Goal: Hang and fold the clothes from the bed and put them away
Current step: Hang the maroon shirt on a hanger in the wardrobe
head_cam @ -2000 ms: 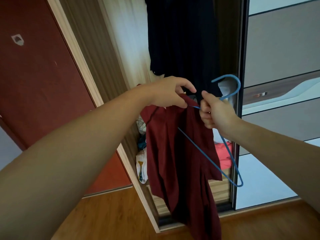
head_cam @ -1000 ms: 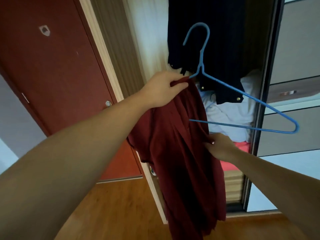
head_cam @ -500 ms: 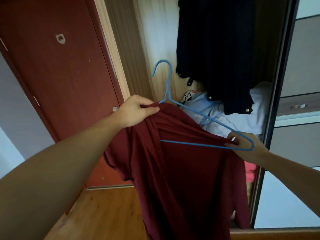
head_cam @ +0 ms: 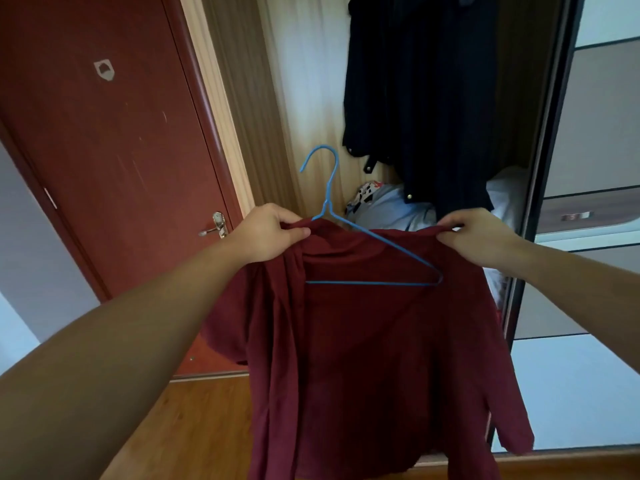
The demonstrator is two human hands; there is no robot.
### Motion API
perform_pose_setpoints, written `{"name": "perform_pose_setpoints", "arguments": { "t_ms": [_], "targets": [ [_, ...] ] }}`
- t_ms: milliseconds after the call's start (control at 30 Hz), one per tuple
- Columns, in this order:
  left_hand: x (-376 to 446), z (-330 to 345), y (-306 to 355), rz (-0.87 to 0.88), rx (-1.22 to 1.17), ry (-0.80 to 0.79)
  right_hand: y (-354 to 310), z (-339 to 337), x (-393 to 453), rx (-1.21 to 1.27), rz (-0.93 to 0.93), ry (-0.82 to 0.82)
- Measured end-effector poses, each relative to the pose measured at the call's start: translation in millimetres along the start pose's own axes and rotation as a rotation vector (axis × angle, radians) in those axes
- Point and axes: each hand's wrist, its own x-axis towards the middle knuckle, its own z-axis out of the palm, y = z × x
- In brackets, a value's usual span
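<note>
Head view: a maroon shirt (head_cam: 374, 341) is held up in front of an open wardrobe (head_cam: 540, 168), with a blue wire hanger (head_cam: 367, 251) partly inside it.
Left hand (head_cam: 266, 233): fingers are curled round a bunch of fabric at the shirt's left shoulder, just left of the hanger neck.
Right hand (head_cam: 474, 233): the right shoulder edge is pinched between thumb and fingers; the hanger itself is not touched by it.
Hanger position: the hook points up and left, above the collar. The right arm and bottom bar are seen lying against the cloth, well short of the right hand. The left arm is hidden under fabric.
Key relation: the hanger's long axis runs left to right, roughly level, along the shoulder line. Its right tip sits below and left of the right-hand pinch, so that shoulder is judged not yet seated.
Nearer hand: the left hand is nearer the hook.
Step judged: the right shoulder is to be drawn over the hanger tip before hanging.
Destination: dark clothes (head_cam: 422, 98) hang at the far side inside the wardrobe; the rail is out of view.
Risk: thin wire may tilt if the cloth is pulled unevenly.
</note>
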Motion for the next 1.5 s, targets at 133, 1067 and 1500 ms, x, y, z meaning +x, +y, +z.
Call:
{"name": "perform_pose_setpoints", "arguments": {
  "t_ms": [133, 1067, 1500],
  "targets": [
    [5.6, 2.4, 11.2, -0.015, -0.206, 0.020, -16.7, -7.6, -0.4, 0.180, 0.158, -0.078],
    [-16.4, -22.6, -6.9, 0.034, -0.281, 0.056, 14.5, -11.1, -2.5, 0.257, 0.299, -0.793],
    [-18.3, -21.2, -4.0, 0.064, -0.399, 0.015, 11.4, 2.9, -17.2, 0.540, 0.476, -1.099]
  ]
}}
